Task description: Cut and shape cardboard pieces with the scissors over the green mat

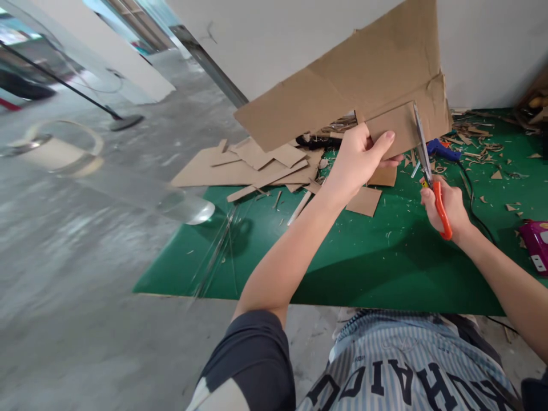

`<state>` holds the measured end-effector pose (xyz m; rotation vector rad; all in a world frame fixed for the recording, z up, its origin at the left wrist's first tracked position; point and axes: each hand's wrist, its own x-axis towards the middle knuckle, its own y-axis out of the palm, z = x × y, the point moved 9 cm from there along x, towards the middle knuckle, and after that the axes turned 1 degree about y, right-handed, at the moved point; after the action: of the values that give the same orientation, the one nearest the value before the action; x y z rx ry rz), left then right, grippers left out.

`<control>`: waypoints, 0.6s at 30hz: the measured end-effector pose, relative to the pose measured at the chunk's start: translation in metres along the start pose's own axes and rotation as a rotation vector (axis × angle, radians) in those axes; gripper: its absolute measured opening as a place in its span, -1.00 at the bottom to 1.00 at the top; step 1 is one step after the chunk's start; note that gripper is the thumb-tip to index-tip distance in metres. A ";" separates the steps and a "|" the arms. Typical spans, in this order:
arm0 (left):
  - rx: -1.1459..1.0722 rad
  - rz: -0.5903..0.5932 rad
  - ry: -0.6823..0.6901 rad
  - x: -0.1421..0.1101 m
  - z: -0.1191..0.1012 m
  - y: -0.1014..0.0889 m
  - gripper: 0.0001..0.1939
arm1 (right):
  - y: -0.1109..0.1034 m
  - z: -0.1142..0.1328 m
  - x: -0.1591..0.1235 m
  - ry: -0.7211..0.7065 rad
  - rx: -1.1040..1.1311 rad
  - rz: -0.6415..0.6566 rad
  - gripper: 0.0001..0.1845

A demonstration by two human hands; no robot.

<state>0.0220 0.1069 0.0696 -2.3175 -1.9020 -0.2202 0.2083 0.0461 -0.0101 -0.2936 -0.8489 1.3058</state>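
Offcuts (257, 165) lie on mat (385, 257), seemingly left.

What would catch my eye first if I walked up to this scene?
Most likely the big cardboard sheet held up at the top centre, gripped by the left hand. Just to its right, the right hand works orange-handled scissors into its edge. Below lies a green mat strewn with cardboard scraps.

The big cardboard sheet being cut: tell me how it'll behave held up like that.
The cardboard sheet is probably light: the left hand holds it up alone. It looks fairly stiff, standing flat, though its creases may let it fold. The scissors in the right hand bite in, so it likely cuts easily.
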 end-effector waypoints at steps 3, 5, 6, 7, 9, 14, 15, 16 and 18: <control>-0.017 0.047 -0.033 0.002 0.006 0.004 -0.70 | 0.001 -0.002 0.000 -0.035 0.060 0.014 -0.27; -0.015 0.054 -0.031 0.003 0.007 0.003 -0.69 | 0.005 -0.002 -0.001 -0.065 0.138 0.060 -0.23; -0.010 0.056 -0.028 0.004 0.007 0.002 -0.68 | 0.007 -0.002 -0.002 -0.075 0.175 0.090 -0.20; -0.003 0.058 -0.025 0.004 0.007 0.001 -0.67 | 0.009 -0.002 -0.003 -0.077 0.202 0.116 -0.16; 0.007 0.063 -0.021 0.003 0.006 0.002 -0.67 | 0.010 -0.001 -0.005 -0.069 0.215 0.128 -0.09; 0.010 0.092 -0.018 0.000 0.004 0.007 -0.67 | 0.002 0.003 -0.007 -0.024 0.121 0.027 -0.17; 0.013 0.101 -0.019 -0.001 0.004 0.008 -0.66 | 0.001 0.004 -0.007 -0.013 0.096 0.018 -0.21; 0.018 0.106 -0.018 -0.001 0.005 0.009 -0.65 | 0.001 0.004 -0.007 -0.003 0.072 0.013 -0.23; 0.026 0.064 0.002 -0.001 0.005 0.006 -0.62 | 0.000 0.004 -0.006 0.012 0.036 0.011 -0.27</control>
<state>0.0276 0.1057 0.0647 -2.3559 -1.8147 -0.1899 0.2050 0.0395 -0.0099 -0.2772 -0.8137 1.3268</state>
